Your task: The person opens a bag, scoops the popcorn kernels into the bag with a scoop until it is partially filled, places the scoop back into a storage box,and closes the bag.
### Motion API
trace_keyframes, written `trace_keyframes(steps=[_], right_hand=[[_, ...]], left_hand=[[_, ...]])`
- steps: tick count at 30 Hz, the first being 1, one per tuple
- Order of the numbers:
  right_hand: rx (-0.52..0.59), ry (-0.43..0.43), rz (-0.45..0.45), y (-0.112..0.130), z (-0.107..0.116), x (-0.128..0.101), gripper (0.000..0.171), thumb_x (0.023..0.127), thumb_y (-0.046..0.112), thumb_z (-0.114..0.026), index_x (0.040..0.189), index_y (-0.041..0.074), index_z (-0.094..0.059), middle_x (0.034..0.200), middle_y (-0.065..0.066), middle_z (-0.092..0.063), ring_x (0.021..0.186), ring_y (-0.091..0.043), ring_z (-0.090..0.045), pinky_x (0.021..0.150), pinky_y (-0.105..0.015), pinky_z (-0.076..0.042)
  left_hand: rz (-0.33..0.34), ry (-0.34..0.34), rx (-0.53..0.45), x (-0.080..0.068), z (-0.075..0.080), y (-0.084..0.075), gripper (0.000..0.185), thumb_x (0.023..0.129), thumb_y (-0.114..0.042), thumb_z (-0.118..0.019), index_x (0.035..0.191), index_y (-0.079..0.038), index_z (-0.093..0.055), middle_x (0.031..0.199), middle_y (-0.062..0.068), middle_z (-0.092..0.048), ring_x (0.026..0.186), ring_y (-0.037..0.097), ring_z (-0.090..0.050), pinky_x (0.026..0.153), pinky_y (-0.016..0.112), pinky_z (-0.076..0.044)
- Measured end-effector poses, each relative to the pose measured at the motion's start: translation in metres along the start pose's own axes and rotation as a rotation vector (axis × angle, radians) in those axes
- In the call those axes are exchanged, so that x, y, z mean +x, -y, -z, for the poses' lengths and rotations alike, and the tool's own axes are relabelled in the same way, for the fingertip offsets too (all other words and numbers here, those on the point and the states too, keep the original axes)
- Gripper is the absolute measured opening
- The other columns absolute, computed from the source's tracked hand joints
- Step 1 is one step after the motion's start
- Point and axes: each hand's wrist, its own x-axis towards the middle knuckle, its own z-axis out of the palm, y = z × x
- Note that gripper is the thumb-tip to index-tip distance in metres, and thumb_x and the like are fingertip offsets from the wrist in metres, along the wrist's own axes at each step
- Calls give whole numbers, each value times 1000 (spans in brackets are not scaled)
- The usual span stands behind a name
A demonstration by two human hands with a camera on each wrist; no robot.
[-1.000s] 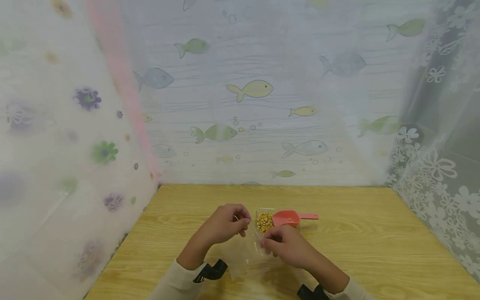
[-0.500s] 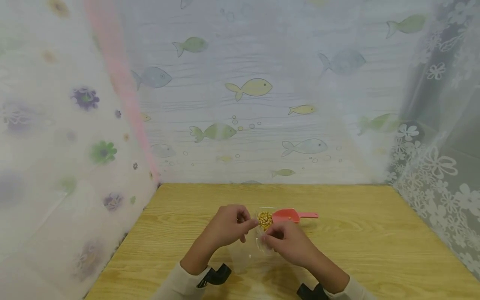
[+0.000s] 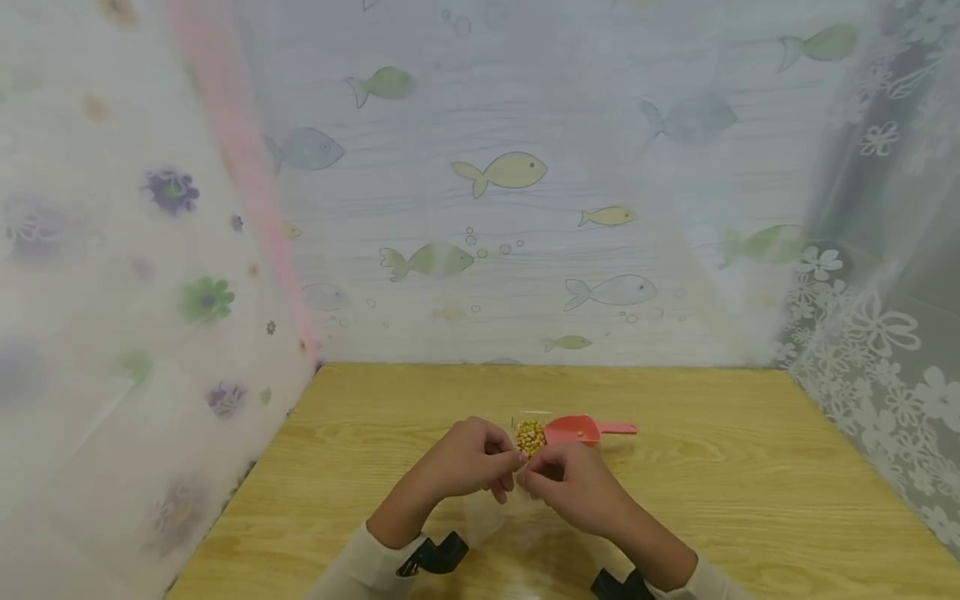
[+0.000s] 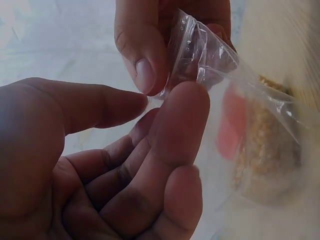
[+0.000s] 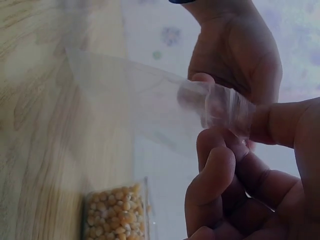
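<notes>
Both hands meet over the middle of the wooden table [image 3: 750, 500] and hold a clear plastic bag [image 3: 486, 518] by its top edge. My left hand [image 3: 512, 463] has the film between thumb and fingers [image 4: 180, 112]. My right hand [image 3: 529, 477] pinches the same crumpled edge of the bag [image 5: 225, 107] with thumb and fingertips. The bag [image 4: 210, 55] hangs empty below the hands. Just behind them stands a small clear container of yellow corn kernels [image 3: 529, 435], with a pink scoop [image 3: 581, 430] lying at its right.
Translucent curtains with fish [image 3: 502, 173] and flower prints close in the table at the back, left and right. Bare wood lies to both sides of the hands. The kernel container [image 5: 112, 212] sits close below the bag.
The left hand has moved right, toward the right hand, so the fingertips now nearly touch at the bag's top edge. The container and scoop have not moved.
</notes>
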Motion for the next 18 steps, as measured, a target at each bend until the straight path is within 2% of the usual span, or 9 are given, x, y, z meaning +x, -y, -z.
trace_keyframes(steps=[3, 7, 11, 18], right_hand=[[8, 12, -5, 0, 0, 0, 25, 102, 34, -68, 94, 12, -77, 83, -1, -72, 68, -14, -63, 59, -32, -55], [21, 31, -2, 1, 1, 1, 27, 102, 36, -67, 97, 11, -77, 82, -1, -71, 67, -15, -64, 60, -33, -57], [48, 58, 10, 0, 3, 1, 31, 103, 35, -65, 103, 6, -77, 87, -2, -72, 72, -17, -66, 65, -35, -59], [104, 99, 43, -3, 4, 2, 25, 104, 28, -64, 103, 7, -77, 88, -7, -72, 75, -19, -68, 70, -40, -61]], left_hand=[[6, 26, -33, 1, 1, 2, 26, 104, -28, -64, 88, -14, -79, 74, 6, -75, 66, 24, -75, 71, 59, -61], [13, 53, -54, 1, 2, 3, 25, 105, -26, -63, 88, -16, -79, 75, 7, -75, 66, 23, -75, 73, 60, -61], [15, 74, -70, 0, 2, 1, 26, 105, -25, -62, 88, -15, -79, 75, 8, -75, 65, 23, -75, 72, 58, -62], [7, 100, -94, -2, 3, 0, 28, 105, -23, -60, 88, -11, -79, 74, 9, -73, 63, 22, -74, 68, 50, -63]])
